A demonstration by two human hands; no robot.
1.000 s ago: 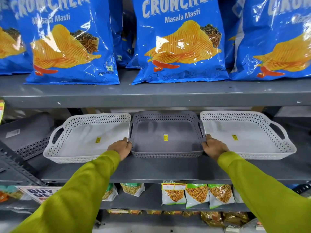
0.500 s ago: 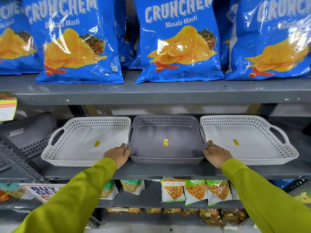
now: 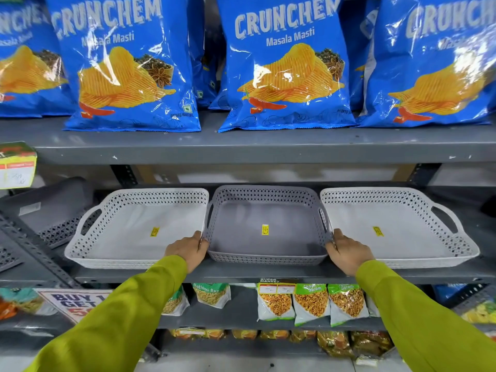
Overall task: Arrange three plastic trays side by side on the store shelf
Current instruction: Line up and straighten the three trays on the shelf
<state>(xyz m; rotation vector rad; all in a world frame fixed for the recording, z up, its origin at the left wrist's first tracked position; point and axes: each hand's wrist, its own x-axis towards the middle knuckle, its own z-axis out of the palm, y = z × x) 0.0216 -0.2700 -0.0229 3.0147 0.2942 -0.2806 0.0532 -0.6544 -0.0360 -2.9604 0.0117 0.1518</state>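
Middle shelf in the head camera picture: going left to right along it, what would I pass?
Dark grey tray → white tray → left hand → grey tray → right hand → second white tray.

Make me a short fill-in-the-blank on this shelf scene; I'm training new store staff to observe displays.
1. The middle tray is ___ in colour.
2. Each tray has a small ___ sticker on its floor.
3. The left hand and right hand grip the ___ tray's sides.
4. The blue bags above read Masala ___.

Missing words: grey; yellow; middle; Masti
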